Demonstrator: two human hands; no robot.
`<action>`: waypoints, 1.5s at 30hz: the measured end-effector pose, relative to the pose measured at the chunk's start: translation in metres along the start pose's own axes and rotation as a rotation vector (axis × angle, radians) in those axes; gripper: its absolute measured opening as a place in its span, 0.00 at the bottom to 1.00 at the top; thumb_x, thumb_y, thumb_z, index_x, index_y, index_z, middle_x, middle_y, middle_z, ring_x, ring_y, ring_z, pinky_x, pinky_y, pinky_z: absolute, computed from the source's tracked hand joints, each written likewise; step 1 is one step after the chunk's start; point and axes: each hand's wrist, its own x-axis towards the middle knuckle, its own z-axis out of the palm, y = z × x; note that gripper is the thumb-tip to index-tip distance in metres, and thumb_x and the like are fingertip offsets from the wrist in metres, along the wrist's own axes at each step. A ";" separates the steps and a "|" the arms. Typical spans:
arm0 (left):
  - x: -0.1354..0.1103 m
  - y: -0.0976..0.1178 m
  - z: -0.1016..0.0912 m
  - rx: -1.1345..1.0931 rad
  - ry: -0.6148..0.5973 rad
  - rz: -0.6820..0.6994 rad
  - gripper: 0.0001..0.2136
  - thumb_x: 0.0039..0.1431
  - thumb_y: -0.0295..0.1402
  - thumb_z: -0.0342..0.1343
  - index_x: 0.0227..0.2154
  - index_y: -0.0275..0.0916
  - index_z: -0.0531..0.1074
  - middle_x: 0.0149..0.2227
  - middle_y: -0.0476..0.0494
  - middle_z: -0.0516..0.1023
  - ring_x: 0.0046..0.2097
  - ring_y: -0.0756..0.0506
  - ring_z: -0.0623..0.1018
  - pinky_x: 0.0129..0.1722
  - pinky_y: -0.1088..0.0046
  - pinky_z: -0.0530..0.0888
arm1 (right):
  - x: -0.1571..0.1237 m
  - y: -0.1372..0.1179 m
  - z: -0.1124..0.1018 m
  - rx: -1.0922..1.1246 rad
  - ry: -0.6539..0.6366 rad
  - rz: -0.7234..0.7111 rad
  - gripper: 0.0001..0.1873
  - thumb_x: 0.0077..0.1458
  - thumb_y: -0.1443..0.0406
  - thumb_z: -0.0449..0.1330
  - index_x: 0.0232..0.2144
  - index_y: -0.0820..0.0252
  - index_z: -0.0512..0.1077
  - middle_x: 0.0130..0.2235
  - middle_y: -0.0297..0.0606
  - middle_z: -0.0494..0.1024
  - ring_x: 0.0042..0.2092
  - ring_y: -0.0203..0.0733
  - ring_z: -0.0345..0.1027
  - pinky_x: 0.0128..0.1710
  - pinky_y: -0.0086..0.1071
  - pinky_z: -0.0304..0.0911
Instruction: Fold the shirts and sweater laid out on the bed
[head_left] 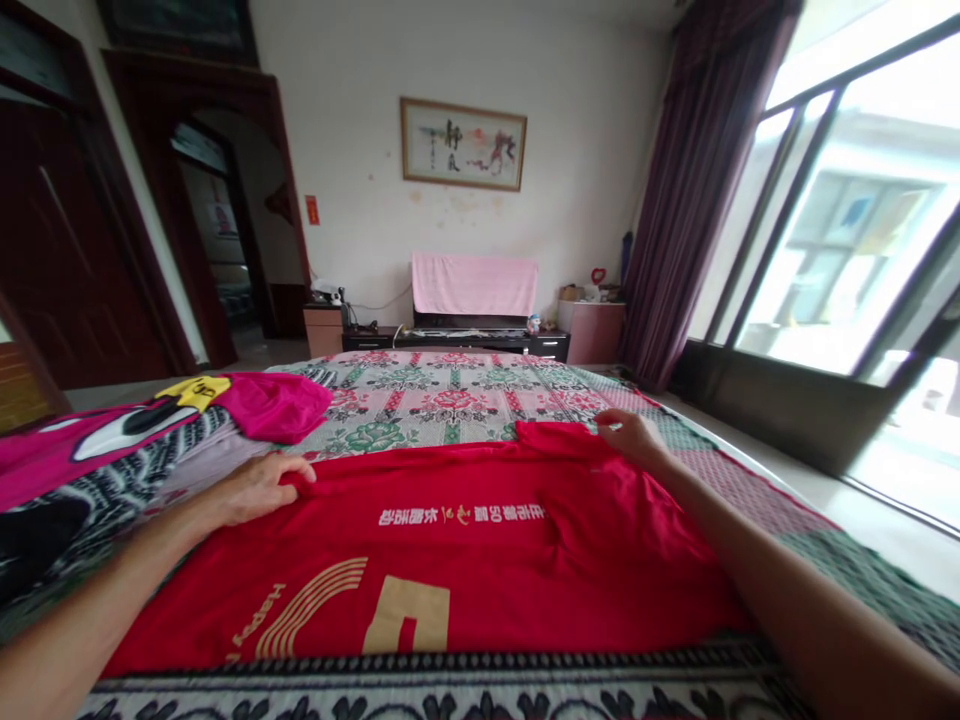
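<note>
A red T-shirt [465,560] with white and gold print lies spread flat on a patterned bed cover [450,395], its print upside down to me. My left hand [259,487] rests on the shirt's far left edge, fingers curled and pinching the red cloth. My right hand [628,437] grips the shirt's far right corner, fingers closed on the fabric. Both forearms reach in from the near corners.
A heap of clothes lies at the left: a magenta garment [274,405], a yellow piece [196,391] and black-and-white cloth [45,520]. Beyond the bed stand a low dark cabinet [457,340] with a pink towel [474,284]. Glass doors [840,250] at right, wooden doorway [217,230] at left.
</note>
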 end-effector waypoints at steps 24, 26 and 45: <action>0.001 -0.006 0.004 -0.002 -0.028 0.068 0.17 0.42 0.34 0.50 0.36 0.39 0.75 0.38 0.45 0.79 0.41 0.42 0.75 0.43 0.71 0.68 | 0.031 -0.048 0.017 -0.056 -0.066 -0.228 0.16 0.50 0.69 0.52 0.39 0.61 0.76 0.37 0.41 0.79 0.40 0.41 0.71 0.41 0.29 0.63; 0.001 -0.005 0.002 -0.023 -0.025 0.065 0.16 0.41 0.35 0.50 0.35 0.40 0.75 0.37 0.46 0.80 0.41 0.42 0.76 0.42 0.71 0.68 | 0.028 -0.042 -0.004 -0.015 -0.064 -0.299 0.15 0.46 0.71 0.53 0.36 0.60 0.76 0.35 0.37 0.79 0.37 0.39 0.71 0.39 0.26 0.62; -0.010 0.000 -0.018 -0.016 0.309 -0.095 0.19 0.45 0.34 0.46 0.39 0.41 0.75 0.35 0.48 0.81 0.38 0.43 0.77 0.41 0.74 0.70 | -0.021 -0.035 -0.065 0.016 -0.801 -0.377 0.11 0.41 0.71 0.52 0.22 0.59 0.74 0.24 0.31 0.73 0.27 0.34 0.61 0.29 0.27 0.57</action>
